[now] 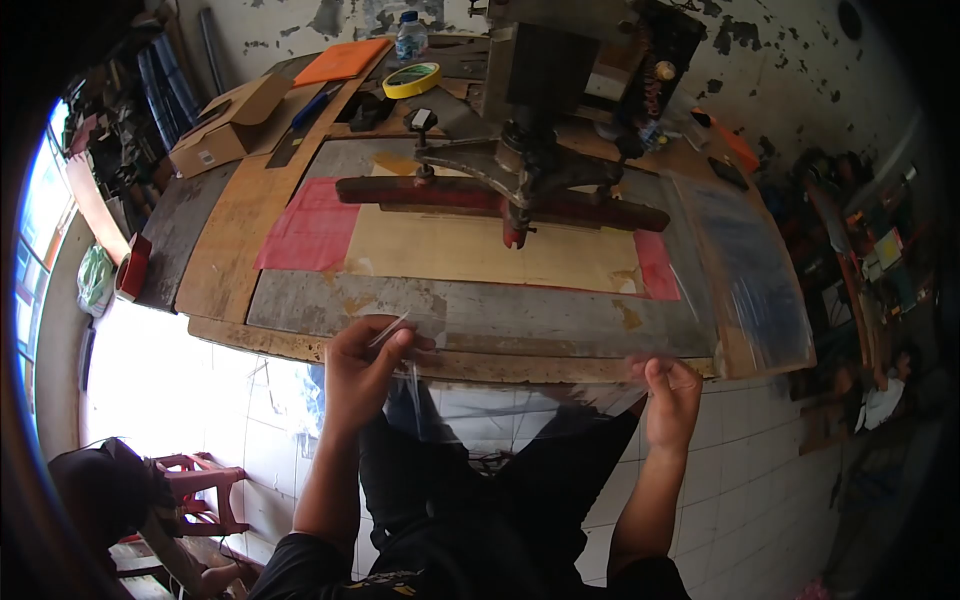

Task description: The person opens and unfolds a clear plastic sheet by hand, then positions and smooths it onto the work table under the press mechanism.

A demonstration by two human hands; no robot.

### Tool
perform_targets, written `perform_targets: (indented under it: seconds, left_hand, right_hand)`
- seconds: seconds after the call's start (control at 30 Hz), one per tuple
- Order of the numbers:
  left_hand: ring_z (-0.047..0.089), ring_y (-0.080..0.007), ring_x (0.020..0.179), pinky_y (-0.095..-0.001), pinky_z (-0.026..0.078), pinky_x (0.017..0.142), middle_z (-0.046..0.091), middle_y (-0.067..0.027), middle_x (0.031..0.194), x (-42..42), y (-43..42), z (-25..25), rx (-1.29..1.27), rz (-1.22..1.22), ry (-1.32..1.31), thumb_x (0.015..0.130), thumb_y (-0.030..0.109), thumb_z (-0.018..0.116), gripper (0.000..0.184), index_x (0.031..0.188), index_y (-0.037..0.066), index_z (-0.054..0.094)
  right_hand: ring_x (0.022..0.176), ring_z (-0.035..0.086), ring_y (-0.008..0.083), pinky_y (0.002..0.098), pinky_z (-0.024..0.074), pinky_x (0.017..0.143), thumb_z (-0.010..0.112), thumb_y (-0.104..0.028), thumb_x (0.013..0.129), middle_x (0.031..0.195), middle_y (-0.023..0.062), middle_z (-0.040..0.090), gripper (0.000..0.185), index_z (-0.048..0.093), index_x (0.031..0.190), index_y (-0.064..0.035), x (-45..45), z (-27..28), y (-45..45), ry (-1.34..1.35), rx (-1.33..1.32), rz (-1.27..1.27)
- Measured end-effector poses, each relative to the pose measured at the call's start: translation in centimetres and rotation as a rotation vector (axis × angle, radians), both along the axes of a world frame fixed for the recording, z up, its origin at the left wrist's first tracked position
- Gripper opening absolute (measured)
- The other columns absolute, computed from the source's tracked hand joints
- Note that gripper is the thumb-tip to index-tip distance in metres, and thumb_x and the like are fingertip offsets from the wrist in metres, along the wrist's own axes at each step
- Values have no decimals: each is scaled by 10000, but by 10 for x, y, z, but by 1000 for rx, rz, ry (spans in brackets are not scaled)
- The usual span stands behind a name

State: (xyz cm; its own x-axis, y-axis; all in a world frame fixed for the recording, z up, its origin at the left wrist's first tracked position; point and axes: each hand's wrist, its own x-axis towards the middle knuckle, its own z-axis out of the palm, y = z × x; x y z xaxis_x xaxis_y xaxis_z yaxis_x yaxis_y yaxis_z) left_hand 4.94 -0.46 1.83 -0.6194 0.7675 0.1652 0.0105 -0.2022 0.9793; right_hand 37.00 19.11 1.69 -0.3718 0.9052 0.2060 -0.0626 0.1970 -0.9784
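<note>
My left hand (372, 362) pinches one end of a clear plastic sheet (520, 412) at the front edge of the worktable. At the sheet's other end, my right hand (668, 390) has its fingers closed on it. The transparent sheet hangs between both hands, over my lap. Beyond them, a cream sheet (480, 255) with pink pieces (310, 225) at its sides lies on the grey board (400, 318). Above it hangs the dark bar (620, 212) of a press.
Clear plastic sheets (755, 285) lie at the table's right. Yellow tape (412, 80), a bottle (410, 38), an orange sheet (342, 61) and a cardboard box (225, 125) are at the back left. Another person (105, 495) is at lower left, by a red stool (205, 485).
</note>
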Motion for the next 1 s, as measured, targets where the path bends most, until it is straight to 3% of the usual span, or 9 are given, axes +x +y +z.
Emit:
perform_targets:
  seconds: [0.17, 0.27, 0.37, 0.57, 0.63, 0.7, 0.77, 0.9, 1.0]
  left_hand:
    - [798, -253, 867, -288, 604, 746, 772, -151, 999, -3, 11, 1, -138, 12, 63, 1045, 140, 702, 270, 1159, -105, 707]
    - [795, -202, 841, -271, 589, 716, 784, -131, 944, -3, 18, 0, -224, 18, 28, 1020, 172, 741, 271, 1126, -77, 734]
    - [773, -158, 747, -284, 568, 677, 779, -100, 851, -3, 25, -5, -330, 104, 310, 979, 192, 781, 252, 1094, -32, 765]
    - [713, -228, 630, -372, 533, 610, 729, -83, 758, 4, 44, 4, -315, 257, 731, 935, 219, 804, 209, 1064, 55, 791]
    - [708, -255, 660, -390, 531, 618, 725, -70, 773, 5, 49, 3, -359, 307, 883, 922, 250, 812, 224, 1071, 85, 784]
    - [715, -274, 752, -412, 540, 680, 730, -73, 849, 3, 51, -2, -389, 295, 901, 909, 237, 806, 226, 1085, 98, 777]
    - [707, -281, 946, -430, 536, 793, 718, -91, 1046, 4, 52, -4, -495, 262, 961, 900, 182, 786, 221, 1107, 106, 769]
    - [660, -275, 1142, -443, 530, 894, 658, -68, 1230, 3, 55, -1, -410, 286, 1087, 868, 148, 784, 281, 1149, 139, 770]
    - [609, -292, 1278, -458, 515, 1033, 621, -95, 1374, 1, 56, 0, -319, 47, 1286, 795, 64, 730, 428, 1216, 138, 752]
  right_hand:
    - [775, 666, 131, 297, 556, 801, 748, -168, 1016, 889, 48, 714, 211, 730, 1103, 23, -7, -7, 9, 51, -19, -21]
    - [756, 656, 95, 252, 534, 746, 759, -100, 1002, 861, 29, 705, 269, 699, 1235, 20, -13, -8, 15, 79, -12, -74]
    - [742, 630, 64, 217, 492, 704, 772, -87, 993, 839, 8, 682, 326, 683, 1290, 14, -12, -14, 25, 35, 54, -123]
    - [737, 530, 58, 225, 455, 708, 772, -98, 987, 815, -30, 575, 331, 690, 1299, -25, -10, -28, 47, -232, 237, -222]
    - [750, 525, 69, 236, 459, 713, 777, -101, 979, 816, -25, 559, 340, 691, 1303, -40, -11, -29, 50, -283, 242, -237]
    - [828, 568, 134, 293, 493, 787, 768, -82, 963, 929, 26, 588, 346, 694, 1300, -56, -14, -22, 48, -532, 296, -260]
    - [895, 591, 178, 326, 502, 838, 762, -66, 952, 993, 53, 596, 317, 707, 1265, -54, -21, -19, 44, -562, 396, -308]
    - [1087, 629, 286, 412, 512, 951, 709, 1, 944, 1161, 90, 618, 202, 738, 1139, -41, -34, -12, 37, -571, 605, -449]
    - [1147, 640, 303, 437, 512, 977, 668, 50, 944, 1198, 79, 653, 184, 740, 1094, -29, -25, -12, 41, -749, 768, -273]
